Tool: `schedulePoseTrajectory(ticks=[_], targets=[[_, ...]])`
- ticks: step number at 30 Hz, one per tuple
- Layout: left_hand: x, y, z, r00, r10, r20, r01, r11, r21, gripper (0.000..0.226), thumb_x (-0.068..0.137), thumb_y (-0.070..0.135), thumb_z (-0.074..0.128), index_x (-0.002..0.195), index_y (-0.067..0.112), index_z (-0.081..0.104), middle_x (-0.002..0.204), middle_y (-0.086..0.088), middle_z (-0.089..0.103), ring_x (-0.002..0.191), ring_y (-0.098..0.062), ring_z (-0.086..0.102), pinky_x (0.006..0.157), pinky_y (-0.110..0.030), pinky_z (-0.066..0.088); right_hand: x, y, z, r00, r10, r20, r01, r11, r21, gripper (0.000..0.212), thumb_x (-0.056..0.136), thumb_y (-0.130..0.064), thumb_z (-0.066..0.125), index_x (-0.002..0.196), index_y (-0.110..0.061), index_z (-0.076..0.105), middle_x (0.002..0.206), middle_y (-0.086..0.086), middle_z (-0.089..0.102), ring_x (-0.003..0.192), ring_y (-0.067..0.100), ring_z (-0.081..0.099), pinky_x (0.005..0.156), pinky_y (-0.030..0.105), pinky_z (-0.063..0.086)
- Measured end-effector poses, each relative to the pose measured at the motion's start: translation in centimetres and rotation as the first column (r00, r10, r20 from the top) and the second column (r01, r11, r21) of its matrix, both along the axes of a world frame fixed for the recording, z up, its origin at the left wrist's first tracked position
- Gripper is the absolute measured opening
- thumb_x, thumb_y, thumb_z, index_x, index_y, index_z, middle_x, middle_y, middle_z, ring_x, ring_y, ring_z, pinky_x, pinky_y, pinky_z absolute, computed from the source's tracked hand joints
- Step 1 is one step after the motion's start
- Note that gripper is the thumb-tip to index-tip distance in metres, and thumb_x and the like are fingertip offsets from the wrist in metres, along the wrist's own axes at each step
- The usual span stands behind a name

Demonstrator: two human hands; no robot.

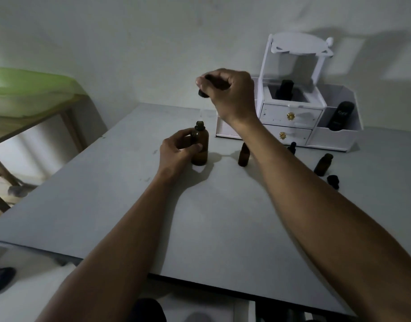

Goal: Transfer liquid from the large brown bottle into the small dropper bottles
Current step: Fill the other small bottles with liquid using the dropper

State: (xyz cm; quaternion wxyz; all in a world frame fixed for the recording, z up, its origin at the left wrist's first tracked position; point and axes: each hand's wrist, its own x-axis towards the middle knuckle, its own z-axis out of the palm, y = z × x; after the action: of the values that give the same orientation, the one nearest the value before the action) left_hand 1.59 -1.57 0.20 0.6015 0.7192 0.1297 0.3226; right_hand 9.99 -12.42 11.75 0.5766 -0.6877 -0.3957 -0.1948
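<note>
The large brown bottle (201, 145) stands upright and uncapped on the grey table (130, 194), and my left hand (176, 152) grips its side. Directly above its mouth my right hand (225, 91) is closed on a black dropper cap (202, 93), whose clear pipette is barely visible. A small brown bottle (243, 155) stands open just right of the large one. Another small brown bottle (323, 164) stands further right, with a loose black cap (333, 180) beside it. A small dark-capped bottle (292, 147) shows partly behind my right forearm.
A white drawer organizer (293, 122) stands at the back right of the table, holding a dark bottle (285, 89) on top and a black tube (340, 116) in its side bin. A wooden table with green cover (25, 89) stands at left.
</note>
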Motion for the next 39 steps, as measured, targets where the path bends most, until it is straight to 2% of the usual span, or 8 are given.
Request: schedulePoseTrajectory(ticks=[5, 10, 14, 18, 23, 27, 31, 39], targets=[[-0.6, -0.5, 0.0, 0.965, 0.251, 0.071, -0.258, 0.957, 0.131, 0.055, 0.075, 0.024, 0.072, 0.130, 0.024, 0.063, 0.112, 0.003, 0.070, 0.105, -0.010, 0.066, 0.083, -0.025, 0.054, -0.2, -2.4, 2.4, 0.996, -0.058, 0.072, 0.048, 0.989, 0.139, 0.013, 0.087, -0.023, 0.073, 0.090, -0.010, 0.077, 0.076, -0.010, 0.072, 0.072, -0.004, 0.070, 0.072, 0.014, 0.056], [-1.1, -3.5, 1.6, 0.889, 0.375, 0.263, -0.430, 0.881, 0.199, 0.029, 0.084, 0.017, 0.070, 0.112, 0.021, 0.069, 0.093, 0.011, 0.069, 0.086, -0.005, 0.067, 0.074, -0.026, 0.056, 0.6, -7.8, 3.9, 0.995, -0.088, 0.053, 0.072, 0.966, 0.248, 0.018, 0.088, -0.023, 0.072, 0.093, -0.007, 0.075, 0.081, -0.001, 0.075, 0.075, 0.009, 0.074, 0.072, 0.029, 0.061], [-0.6, -8.3, 2.6, 0.923, 0.241, 0.300, -0.286, 0.951, 0.116, 0.017, 0.086, 0.007, 0.069, 0.101, 0.014, 0.073, 0.082, 0.009, 0.071, 0.071, -0.002, 0.066, 0.066, -0.020, 0.054, 1.6, -12.9, 3.8, 0.988, -0.153, 0.034, 0.137, 0.947, 0.291, 0.014, 0.088, -0.019, 0.073, 0.091, -0.006, 0.076, 0.078, -0.002, 0.075, 0.073, 0.009, 0.074, 0.071, 0.031, 0.061], [0.4, -14.6, 3.0, 0.973, -0.014, 0.231, -0.004, 0.997, 0.075, 0.015, 0.088, 0.006, 0.070, 0.101, 0.013, 0.073, 0.088, 0.003, 0.073, 0.080, -0.007, 0.069, 0.074, -0.023, 0.057, 3.0, -17.9, 2.8, 0.968, -0.251, -0.021, 0.247, 0.930, 0.272, 0.013, 0.086, -0.025, 0.074, 0.090, -0.014, 0.078, 0.078, -0.002, 0.075, 0.075, 0.013, 0.073, 0.076, 0.040, 0.062], [3.1, -21.4, 2.9, 0.967, -0.256, 0.006, 0.255, 0.963, 0.088, 0.033, 0.088, 0.014, 0.074, 0.121, 0.014, 0.070, 0.113, -0.001, 0.074, 0.099, -0.008, 0.070, 0.091, -0.026, 0.058, 4.9, -22.8, 0.5, 0.935, -0.345, -0.082, 0.355, 0.911, 0.208, 0.012, 0.086, -0.025, 0.073, 0.091, -0.013, 0.077, 0.073, -0.011, 0.072, 0.065, -0.002, 0.066, 0.069, 0.019, 0.053], [5.9, -24.6, 2.0, 0.964, -0.243, -0.108, 0.253, 0.964, 0.089, 0.050, 0.087, 0.021, 0.076, 0.135, 0.013, 0.062, 0.133, -0.002, 0.066, 0.115, -0.012, 0.062, 0.096, -0.021, 0.049, 6.1, -25.1, -1.4, 0.913, -0.393, -0.112, 0.408, 0.891, 0.198, 0.012, 0.087, -0.022, 0.074, 0.093, -0.012, 0.077, 0.076, -0.002, 0.072, 0.066, -0.009, 0.063, 0.069, 0.013, 0.049], [8.4, -25.8, 0.8, 0.959, -0.212, -0.186, 0.227, 0.972, 0.062, 0.061, 0.087, 0.022, 0.077, 0.143, 0.014, 0.053, 0.145, -0.002, 0.056, 0.131, -0.019, 0.054, 0.106, -0.031, 0.043, 7.0, -26.1, -2.9, 0.894, -0.423, -0.148, 0.446, 0.873, 0.197, 0.008, 0.087, -0.023, 0.074, 0.093, -0.018, 0.076, 0.077, -0.005, 0.072, 0.069, -0.004, 0.066, 0.071, 0.017, 0.052], [10.7, -25.4, -0.2, 0.955, -0.213, -0.206, 0.237, 0.967, 0.097, 0.065, 0.082, 0.021, 0.081, 0.141, 0.009, 0.056, 0.138, -0.005, 0.062, 0.123, -0.017, 0.058, 0.104, -0.029, 0.047, 7.8, -25.8, -3.7, 0.889, -0.418, -0.188, 0.450, 0.873, 0.190, 0.005, 0.086, -0.025, 0.075, 0.089, -0.021, 0.076, 0.075, -0.011, 0.072, 0.070, -0.001, 0.069, 0.074, 0.027, 0.059]])
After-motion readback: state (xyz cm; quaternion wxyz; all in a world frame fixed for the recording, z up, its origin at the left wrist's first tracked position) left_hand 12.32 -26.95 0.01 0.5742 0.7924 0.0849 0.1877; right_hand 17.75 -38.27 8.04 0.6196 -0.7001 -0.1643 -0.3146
